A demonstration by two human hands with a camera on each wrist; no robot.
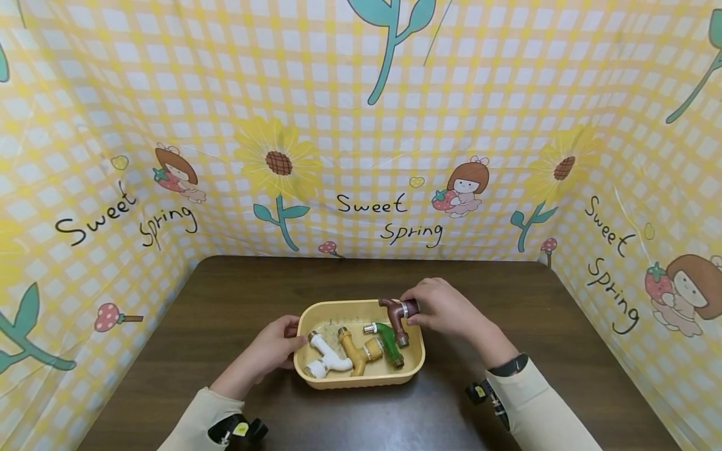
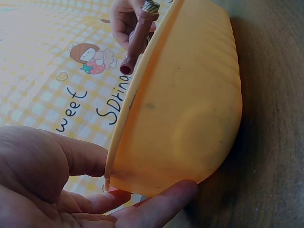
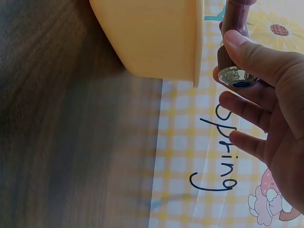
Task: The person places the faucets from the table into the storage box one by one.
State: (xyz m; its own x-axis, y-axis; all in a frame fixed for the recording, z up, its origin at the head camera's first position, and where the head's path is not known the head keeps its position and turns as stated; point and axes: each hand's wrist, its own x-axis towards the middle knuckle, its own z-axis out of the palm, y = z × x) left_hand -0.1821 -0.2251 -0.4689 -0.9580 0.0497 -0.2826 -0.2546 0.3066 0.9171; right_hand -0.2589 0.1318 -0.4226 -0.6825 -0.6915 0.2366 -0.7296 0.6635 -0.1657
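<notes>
A dark red-brown faucet (image 1: pixel 399 316) is held over the right end of a yellow plastic basin (image 1: pixel 361 379). My right hand (image 1: pixel 442 307) pinches its ribbed, silver-capped end between thumb and fingers; in the right wrist view the other fingers are spread loosely. My left hand (image 1: pixel 273 347) grips the basin's left end, thumb at the rim and fingers against the outer wall, as the left wrist view shows. Inside the basin lie a white faucet (image 1: pixel 333 360), a yellow faucet (image 1: pixel 356 354) and a green faucet (image 1: pixel 389 344), side by side.
The basin stands on a dark brown wooden table (image 1: pixel 254 285). Yellow checked cloth (image 1: pixel 361 138) with printed flowers and lettering encloses the back and both sides. A small black device is strapped at each wrist.
</notes>
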